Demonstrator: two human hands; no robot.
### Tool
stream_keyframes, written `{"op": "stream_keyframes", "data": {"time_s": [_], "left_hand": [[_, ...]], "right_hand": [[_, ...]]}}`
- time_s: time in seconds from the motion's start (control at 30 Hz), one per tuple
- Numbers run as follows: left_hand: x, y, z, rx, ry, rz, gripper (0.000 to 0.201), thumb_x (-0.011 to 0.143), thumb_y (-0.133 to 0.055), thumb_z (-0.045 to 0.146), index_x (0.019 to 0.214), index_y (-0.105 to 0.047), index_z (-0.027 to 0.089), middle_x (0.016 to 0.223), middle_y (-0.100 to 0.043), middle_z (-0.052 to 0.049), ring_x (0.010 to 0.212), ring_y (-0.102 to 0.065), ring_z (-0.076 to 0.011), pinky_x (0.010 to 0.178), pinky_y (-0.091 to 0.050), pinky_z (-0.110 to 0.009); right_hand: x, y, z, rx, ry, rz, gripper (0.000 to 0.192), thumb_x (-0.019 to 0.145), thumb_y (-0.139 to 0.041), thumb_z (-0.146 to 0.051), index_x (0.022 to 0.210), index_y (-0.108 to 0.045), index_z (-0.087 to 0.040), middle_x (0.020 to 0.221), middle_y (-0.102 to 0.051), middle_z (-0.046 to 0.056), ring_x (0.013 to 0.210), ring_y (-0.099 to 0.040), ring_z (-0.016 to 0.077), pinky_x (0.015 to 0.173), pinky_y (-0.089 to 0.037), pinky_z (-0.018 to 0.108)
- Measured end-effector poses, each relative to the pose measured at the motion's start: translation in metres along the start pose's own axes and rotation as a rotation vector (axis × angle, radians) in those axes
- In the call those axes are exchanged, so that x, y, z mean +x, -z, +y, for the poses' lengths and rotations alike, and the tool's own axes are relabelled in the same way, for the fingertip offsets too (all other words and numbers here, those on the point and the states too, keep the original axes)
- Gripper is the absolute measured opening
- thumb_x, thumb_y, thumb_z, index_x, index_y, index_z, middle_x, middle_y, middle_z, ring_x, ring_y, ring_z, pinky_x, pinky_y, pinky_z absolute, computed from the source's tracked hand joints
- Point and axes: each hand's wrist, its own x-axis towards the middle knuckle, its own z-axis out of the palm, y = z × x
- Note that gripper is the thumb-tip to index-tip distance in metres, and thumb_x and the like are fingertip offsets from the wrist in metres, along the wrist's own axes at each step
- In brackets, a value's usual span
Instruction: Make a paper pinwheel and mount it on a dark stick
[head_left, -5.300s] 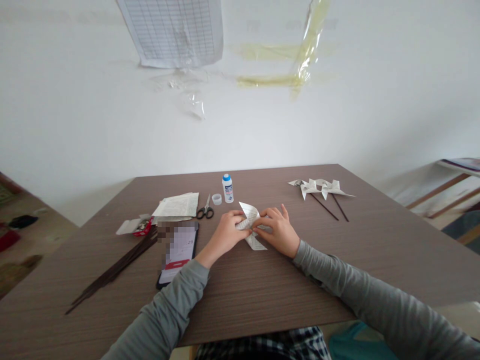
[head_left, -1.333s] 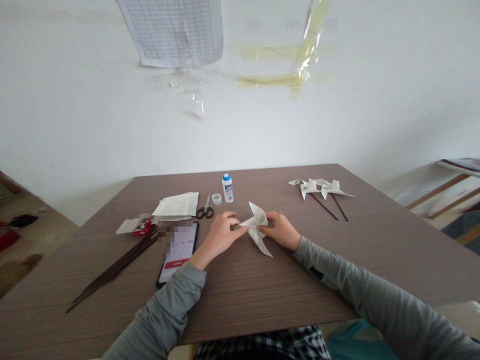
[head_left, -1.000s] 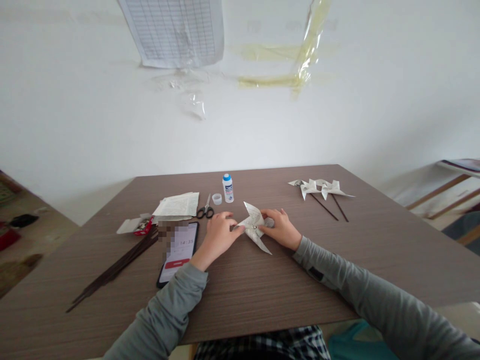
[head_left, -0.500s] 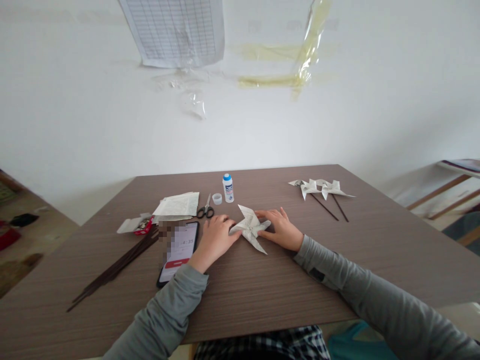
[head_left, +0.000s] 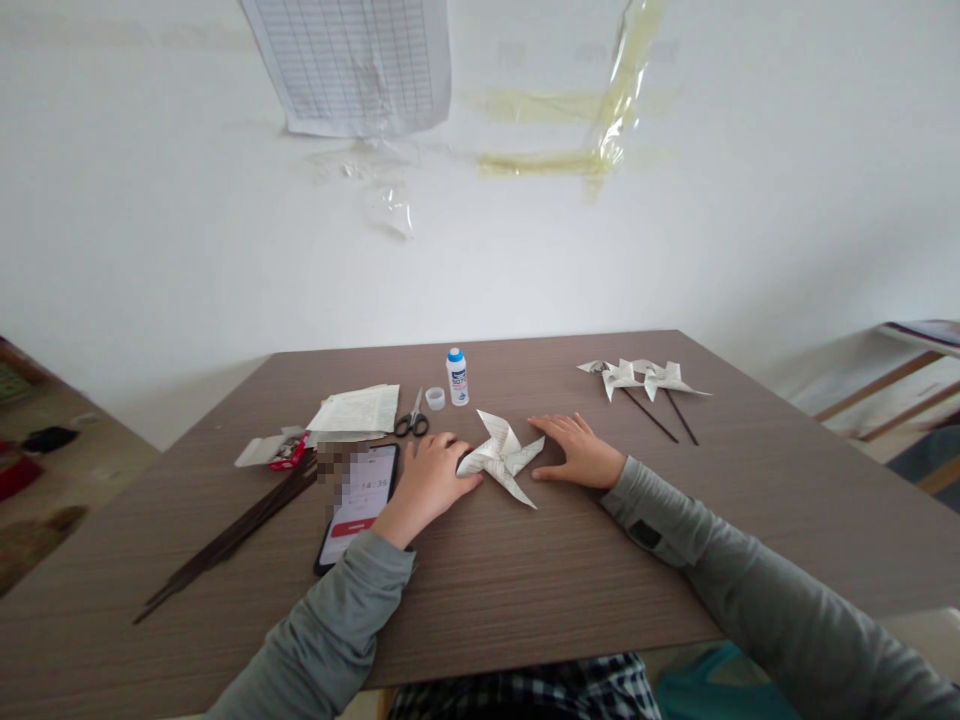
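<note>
A folded pinwheel (head_left: 501, 457) of printed paper lies flat on the brown table (head_left: 525, 580). My left hand (head_left: 427, 478) rests on the table at the pinwheel's left edge, fingers loosely curled and touching its left blade. My right hand (head_left: 581, 452) lies flat, fingers spread, just right of the pinwheel and apart from it. Neither hand holds anything.
A phone (head_left: 358, 500) lies left of my left hand. Behind it are printed paper sheets (head_left: 356, 410), scissors (head_left: 410, 418), a glue bottle (head_left: 456, 377) and its cap (head_left: 434, 398). Dark sticks (head_left: 240, 525) and a small red box (head_left: 279, 452) lie at left. Two finished pinwheels on sticks (head_left: 641, 380) lie at right.
Both hands held the pinwheel tilted above the table; it now lies flat. My right hand has let go and slid to the right. My left hand has drawn back to its left edge.
</note>
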Motion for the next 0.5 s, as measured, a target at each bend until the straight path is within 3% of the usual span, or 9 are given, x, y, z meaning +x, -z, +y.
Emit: {"op": "stream_keyframes", "data": {"time_s": [0.33,0.5], "left_hand": [[-0.002,-0.008,-0.006,-0.035,-0.072,0.056,0.043,0.111,-0.087,0.034,0.153,-0.091,0.025,0.171,-0.082,-0.021,0.162,-0.075,-0.0469,0.143,-0.053,-0.064],[-0.013,-0.002,-0.019,-0.118,-0.090,0.125,0.044,0.110,-0.085,0.032,0.153,-0.091,0.025,0.168,-0.084,-0.019,0.159,-0.078,-0.0427,0.140,-0.058,-0.057]], "right_hand": [[0.000,0.000,-0.001,0.011,0.013,0.004,0.094,0.096,-0.099,-0.072,0.177,-0.074,-0.031,0.189,-0.067,0.019,0.177,-0.060,0.0528,0.153,-0.033,0.082],[0.000,0.001,0.001,0.012,0.027,0.010,0.087,0.097,-0.100,-0.071,0.172,-0.079,-0.033,0.187,-0.069,0.018,0.175,-0.061,0.0524,0.152,-0.035,0.082]]}}
